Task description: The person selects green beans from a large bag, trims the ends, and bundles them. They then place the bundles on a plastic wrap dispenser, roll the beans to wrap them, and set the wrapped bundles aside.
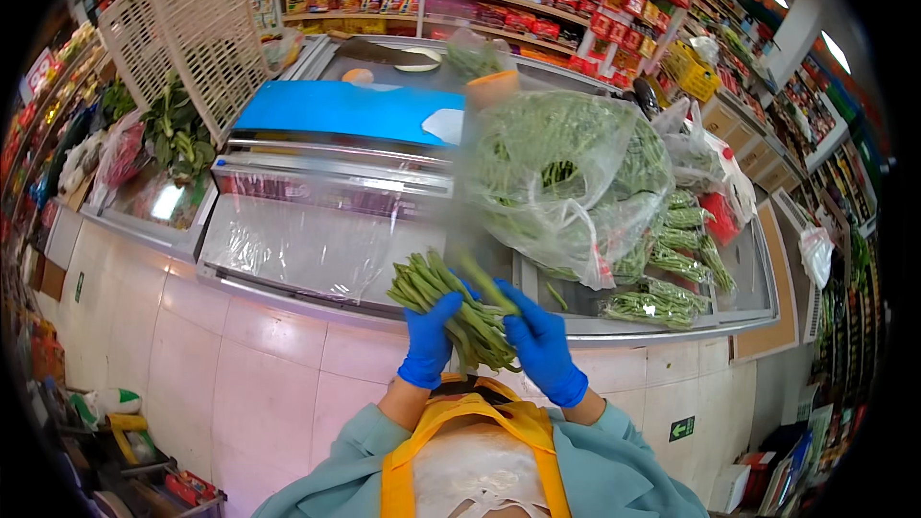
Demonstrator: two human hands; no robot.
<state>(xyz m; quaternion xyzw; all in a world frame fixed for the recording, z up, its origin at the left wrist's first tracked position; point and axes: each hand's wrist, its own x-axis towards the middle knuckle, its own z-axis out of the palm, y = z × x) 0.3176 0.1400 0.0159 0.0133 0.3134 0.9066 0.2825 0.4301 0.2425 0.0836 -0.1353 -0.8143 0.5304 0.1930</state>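
Note:
Gloved in blue, my left hand (433, 334) is closed around a bundle of green beans (468, 324) in front of my body. My right hand (536, 338), in a matching glove, pinches a green bean (486, 284) at the bundle's right side; that bean is blurred. Beyond my hands, a large clear plastic bag of green beans (568, 173) lies on the display case. Wrapped bundles of green beans (658, 306) lie to its right. On the left, a film-wrapping machine (338, 180) with a blue top carries clear plastic film (295, 244).
Metal edging (669, 335) runs along the case's near side. A cream plastic crate (201, 29) stands upright at the back left, beside leafy greens (176, 133). White plastic bags (727, 173) lie at the right. A long knife (378, 52) rests at the back.

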